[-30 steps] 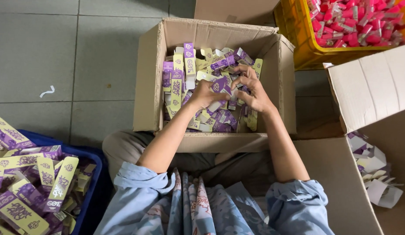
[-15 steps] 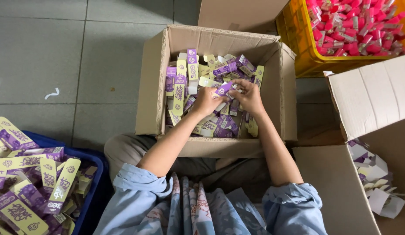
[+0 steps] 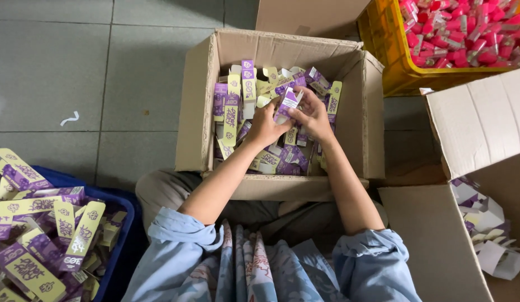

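Two hands, three cardboard boxes, two crates

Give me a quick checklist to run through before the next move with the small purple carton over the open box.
1. Both hands on the carton: left hand and right hand hold the small purple carton together: ok.
2. Carton over the cardboard box: ok.
3. Carton flaps closed: cannot tell.
4. Room left in the box: ok, cartons lie below the rim.
5. Blue bin of flat cartons at the person's left: ok.
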